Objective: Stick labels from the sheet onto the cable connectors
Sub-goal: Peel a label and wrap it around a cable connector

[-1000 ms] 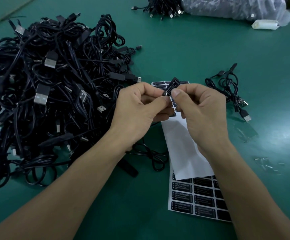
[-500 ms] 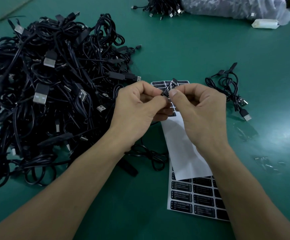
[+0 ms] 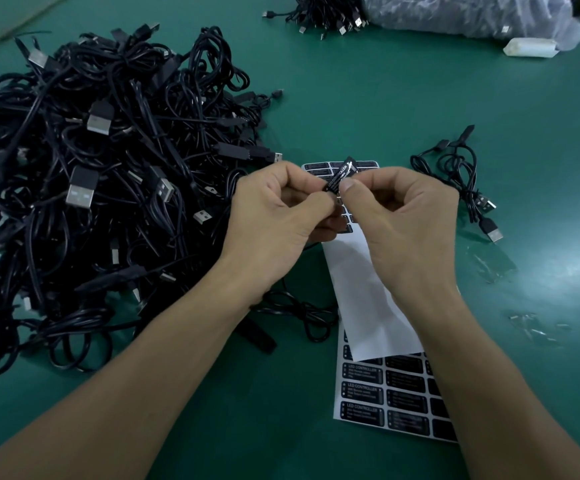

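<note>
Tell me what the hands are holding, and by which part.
One small black labelled connector, pinched by both hands: the left hand takes its lower end, and the right hand takes its middle with thumb and fingers. Its upper end sticks out free.

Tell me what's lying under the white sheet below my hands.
A label sheet lies under it: rows of black labels show past its lower edge. How far it runs beneath the white sheet is covered.

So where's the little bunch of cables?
In the head view, the small cable bundle lies alone on the green table, just right of the right hand.
</note>
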